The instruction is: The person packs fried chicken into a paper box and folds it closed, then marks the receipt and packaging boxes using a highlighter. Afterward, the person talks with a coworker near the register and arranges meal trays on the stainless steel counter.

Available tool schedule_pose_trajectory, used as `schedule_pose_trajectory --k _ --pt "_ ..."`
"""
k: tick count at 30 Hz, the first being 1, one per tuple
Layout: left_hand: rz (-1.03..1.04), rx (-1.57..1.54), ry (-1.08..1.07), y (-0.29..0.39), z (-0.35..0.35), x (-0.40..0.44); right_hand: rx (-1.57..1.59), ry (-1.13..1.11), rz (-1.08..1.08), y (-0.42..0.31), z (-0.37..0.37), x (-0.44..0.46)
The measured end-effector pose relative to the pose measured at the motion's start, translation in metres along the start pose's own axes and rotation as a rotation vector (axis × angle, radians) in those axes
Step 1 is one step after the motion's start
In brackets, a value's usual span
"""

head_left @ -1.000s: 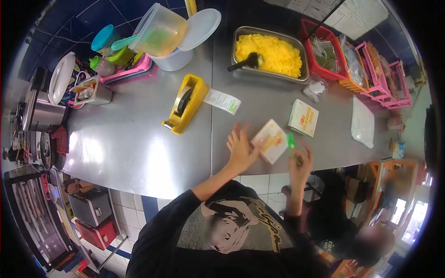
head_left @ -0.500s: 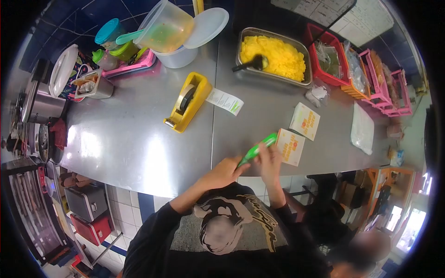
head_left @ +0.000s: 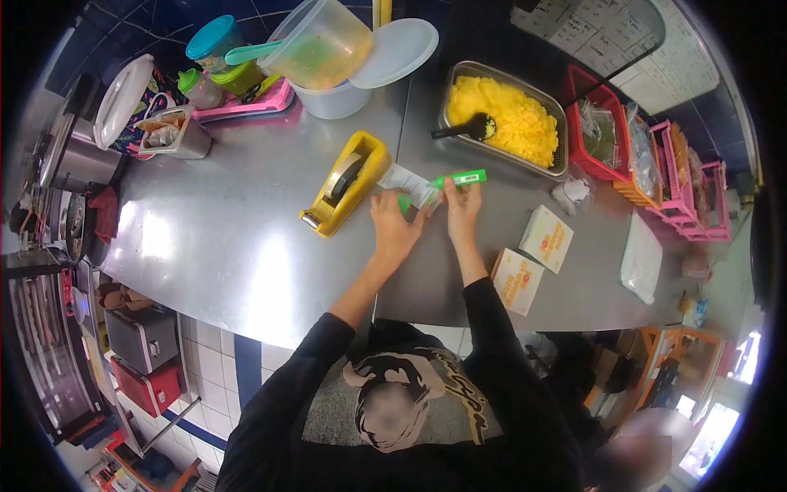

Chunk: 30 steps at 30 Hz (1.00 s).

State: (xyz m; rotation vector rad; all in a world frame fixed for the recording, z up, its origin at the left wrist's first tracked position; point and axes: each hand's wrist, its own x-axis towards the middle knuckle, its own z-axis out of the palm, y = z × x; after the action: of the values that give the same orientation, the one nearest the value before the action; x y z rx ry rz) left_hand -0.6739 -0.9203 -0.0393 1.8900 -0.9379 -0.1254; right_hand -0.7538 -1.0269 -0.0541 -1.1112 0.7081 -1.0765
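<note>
My right hand (head_left: 462,209) is closed around a green highlighter (head_left: 469,178) over the right end of a printed paper receipt (head_left: 403,181). My left hand (head_left: 395,221) is closed at the receipt's near edge, with a small green piece that looks like the highlighter cap (head_left: 404,202) showing at its fingers. A green mark is on the receipt near the fingertips; the hands partly cover that end. Just left of the receipt stands a yellow tape dispenser (head_left: 361,176). Two small printed boxes, one farther (head_left: 547,239) and one nearer (head_left: 517,280), lie to the right of my hands.
A metal tray (head_left: 566,156) of yellow food with a black scoop (head_left: 467,128) stands at the back. Red basket (head_left: 592,86), pink racks (head_left: 697,221) and a white packet (head_left: 640,258) line the right. Plastic tubs (head_left: 328,105) fill the back left. Another person (head_left: 643,443) is at lower right.
Both hands have moved forward from the table's front edge to the receipt. The highlighter, earlier between both hands, is now in the right hand, with the green piece apart in the left.
</note>
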Motion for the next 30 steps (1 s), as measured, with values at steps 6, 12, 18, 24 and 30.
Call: schedule_pose_trajectory --k 6,12,18,24,30 --pt "0.008 0.156 -0.026 -0.004 0.011 -0.008 -0.132 -0.080 -0.171 0.021 -0.010 -0.015" --pt "0.009 0.156 -0.045 -0.007 0.012 -0.010 -0.244 -0.131 -0.158 0.022 -0.013 -0.017" --pt "-0.011 0.150 -0.050 -0.008 0.013 -0.010 -0.508 -0.155 -0.187 0.018 -0.013 -0.017" --pt "0.002 0.166 -0.042 -0.009 0.013 -0.010 -0.533 0.003 -0.194 0.010 -0.005 -0.012" --pt "0.005 0.175 -0.048 -0.007 0.013 -0.011 -0.292 0.135 -0.307 0.017 -0.009 -0.011"
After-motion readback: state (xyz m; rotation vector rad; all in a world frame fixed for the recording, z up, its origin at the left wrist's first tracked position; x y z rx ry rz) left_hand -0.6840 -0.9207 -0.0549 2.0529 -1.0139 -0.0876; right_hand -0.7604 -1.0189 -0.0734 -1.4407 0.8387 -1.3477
